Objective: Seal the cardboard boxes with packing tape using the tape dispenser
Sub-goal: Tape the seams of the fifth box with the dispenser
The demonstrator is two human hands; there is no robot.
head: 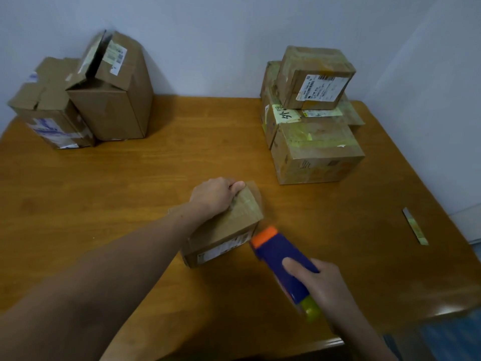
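A small cardboard box [229, 230] lies on the wooden table [130, 178] in front of me. My left hand [214, 195] lies on its top, the fingers curled over the far edge. My right hand [322, 285] grips a blue tape dispenser [283, 264] with an orange front end and a yellow-green rear. The orange end is at the box's near right corner. The dispenser looks blurred.
Two open-flapped cardboard boxes [104, 100] stand at the back left. A stack of taped boxes [312, 121] sits at the back right. A strip of tape [415, 225] lies near the table's right edge. A pale wall runs behind.
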